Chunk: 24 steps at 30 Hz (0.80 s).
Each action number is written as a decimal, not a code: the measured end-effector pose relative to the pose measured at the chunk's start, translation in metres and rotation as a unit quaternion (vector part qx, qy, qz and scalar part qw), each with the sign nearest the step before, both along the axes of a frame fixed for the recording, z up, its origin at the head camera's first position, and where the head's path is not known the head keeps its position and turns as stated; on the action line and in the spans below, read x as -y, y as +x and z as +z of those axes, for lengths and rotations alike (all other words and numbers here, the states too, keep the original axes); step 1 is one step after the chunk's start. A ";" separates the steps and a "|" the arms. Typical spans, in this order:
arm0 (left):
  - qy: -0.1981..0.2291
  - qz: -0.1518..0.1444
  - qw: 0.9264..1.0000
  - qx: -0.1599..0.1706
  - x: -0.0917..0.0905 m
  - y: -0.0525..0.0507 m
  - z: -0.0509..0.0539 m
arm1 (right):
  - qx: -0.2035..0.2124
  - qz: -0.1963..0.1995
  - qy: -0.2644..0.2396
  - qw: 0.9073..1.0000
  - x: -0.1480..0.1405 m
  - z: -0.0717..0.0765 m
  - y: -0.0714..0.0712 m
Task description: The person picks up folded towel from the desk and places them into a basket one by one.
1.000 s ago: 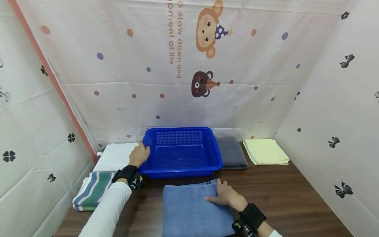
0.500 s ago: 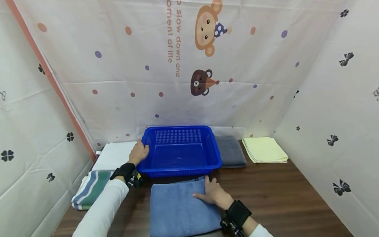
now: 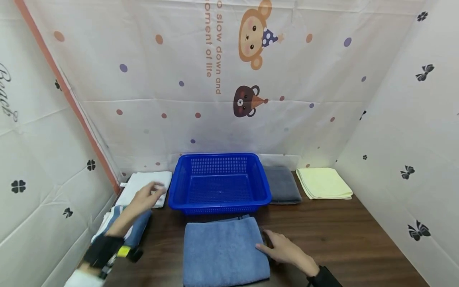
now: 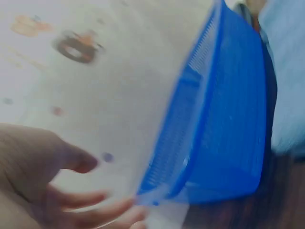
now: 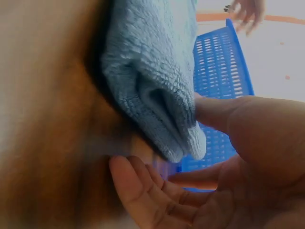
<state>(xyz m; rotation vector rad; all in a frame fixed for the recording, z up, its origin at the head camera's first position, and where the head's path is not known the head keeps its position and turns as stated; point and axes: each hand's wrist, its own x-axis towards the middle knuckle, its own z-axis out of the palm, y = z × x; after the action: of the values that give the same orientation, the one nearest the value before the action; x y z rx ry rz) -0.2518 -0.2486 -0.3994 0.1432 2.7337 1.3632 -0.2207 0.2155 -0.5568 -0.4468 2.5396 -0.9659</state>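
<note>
Towel (image 3: 226,251), blue and folded, is lying at lower centre of the frame, just before the basket (image 3: 222,209). The right hand (image 3: 283,247) is touching the fold's right edge by its thumb, fingers spread, not gripping. The left hand (image 3: 146,198) is hovering by the white towel (image 3: 141,182) at left, unclenched, holding nothing. Layers are gaping at the right; pinching only the uppermost could be inviting unfolding.
</note>
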 end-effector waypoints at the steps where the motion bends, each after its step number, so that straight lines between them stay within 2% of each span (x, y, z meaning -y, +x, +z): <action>1: 0.017 -0.030 0.999 0.015 0.005 0.014 0.000 | 0.003 0.012 -0.016 1.000 -0.007 -0.010 -0.002; 2: 0.033 -0.064 0.997 0.031 0.008 0.027 -0.001 | 0.011 0.015 -0.027 0.999 -0.009 -0.010 0.000; 3: 0.049 -0.098 0.993 0.050 0.011 0.039 -0.004 | 0.014 0.019 -0.038 0.999 -0.007 -0.002 0.003; 4: 0.055 -0.130 0.988 0.070 0.011 0.049 -0.006 | 0.013 0.025 -0.046 0.999 -0.004 0.010 0.008; 5: 0.053 -0.155 0.983 0.076 0.010 0.057 -0.009 | 0.008 0.032 -0.047 0.998 0.001 0.024 0.013; 6: 0.043 -0.177 0.981 0.071 0.009 0.063 -0.015 | 0.006 0.030 -0.043 0.999 0.007 0.039 0.018; 8: 0.002 -0.189 0.981 0.051 0.003 0.071 -0.026 | -0.013 0.029 -0.031 0.999 0.019 0.067 0.026; 9: -0.021 -0.188 0.981 0.040 -0.001 0.073 -0.033 | -0.029 0.031 -0.027 0.999 0.023 0.071 0.027; 12: -0.068 -0.169 0.983 0.021 -0.014 0.075 -0.054 | -0.048 0.011 -0.033 0.998 0.029 0.069 0.024; 14: -0.081 -0.155 0.984 0.018 -0.024 0.076 -0.067 | -0.058 -0.001 -0.041 0.998 0.034 0.066 0.024; 16: -0.075 -0.147 0.986 0.022 -0.035 0.078 -0.076 | -0.061 -0.006 -0.044 0.997 0.037 0.063 0.023; 20: -0.050 -0.129 0.990 0.032 -0.053 0.080 -0.087 | -0.061 -0.008 -0.048 0.997 0.042 0.059 0.022; 24: -0.030 -0.092 0.995 0.034 -0.067 0.078 -0.091 | -0.062 -0.016 -0.047 0.997 0.045 0.059 0.020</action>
<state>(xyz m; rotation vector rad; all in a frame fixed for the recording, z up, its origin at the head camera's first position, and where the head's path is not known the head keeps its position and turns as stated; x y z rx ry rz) -0.1737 -0.1819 -0.4907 0.3288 2.6277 1.2126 -0.2002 0.1702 -0.4977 -0.5100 2.6269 -1.1045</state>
